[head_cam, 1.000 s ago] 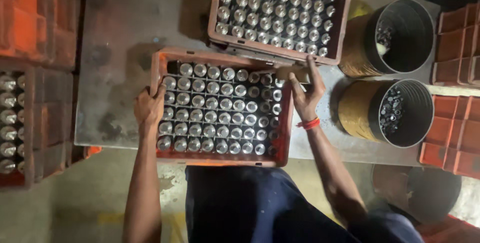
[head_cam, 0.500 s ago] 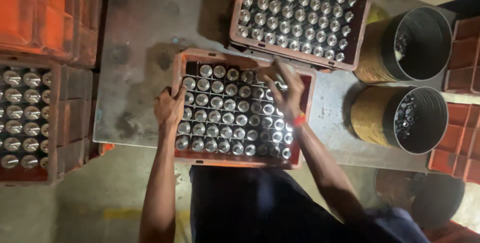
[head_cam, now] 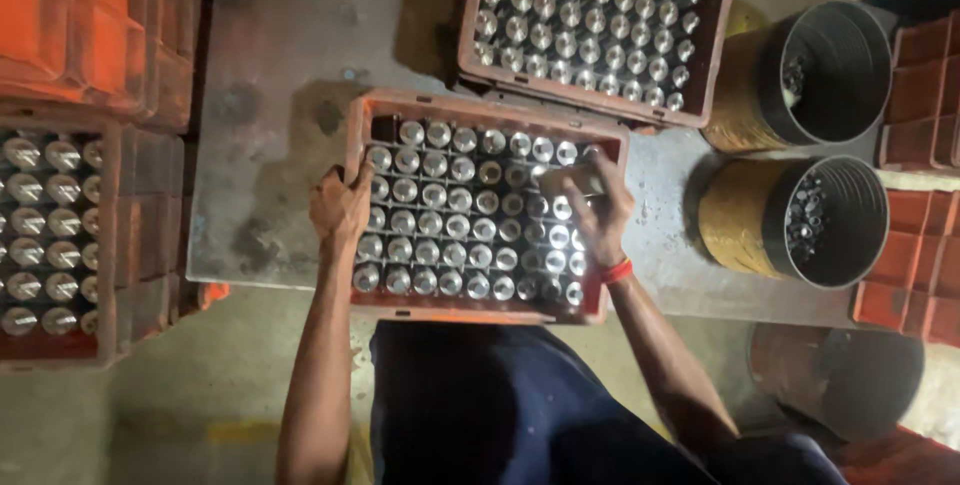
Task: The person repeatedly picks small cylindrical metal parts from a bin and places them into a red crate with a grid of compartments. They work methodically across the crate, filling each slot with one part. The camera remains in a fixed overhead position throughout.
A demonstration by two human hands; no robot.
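The near red crate [head_cam: 480, 310] on the surface looks almost fully stocked with metal cylinders [head_cam: 430, 220]; left hand [head_cam: 340, 207] grips its left rim, right hand [head_cam: 592, 203] at its right end closes on one cylinder, grip narrow.

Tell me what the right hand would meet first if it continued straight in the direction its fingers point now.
The right hand points up-left over the near crate. It would probably meet the shiny metal cylinders standing in rows just ahead of its fingers; height above them is unclear.
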